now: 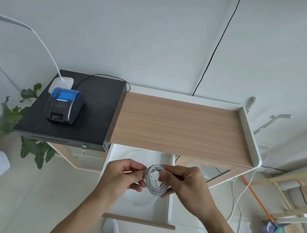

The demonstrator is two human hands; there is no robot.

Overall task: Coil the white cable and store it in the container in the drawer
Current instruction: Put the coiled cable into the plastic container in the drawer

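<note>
The white cable (154,181) is wound into a small round coil held in the air above the open drawer (170,194). My left hand (123,176) pinches the coil's left side. My right hand (183,184) grips its right side, fingers wrapped around the loops. A clear round container (144,200) lies in the white drawer beneath my hands, mostly hidden by them. The drawer's wooden front (138,221) is pulled out toward me.
A wooden desk top (182,127) with a white rim lies beyond the drawer. On its left, a black box (92,113) carries a small printer (64,106) and a white lamp (61,84). A plant (16,115) stands left; a broom (270,223) and loose cords right.
</note>
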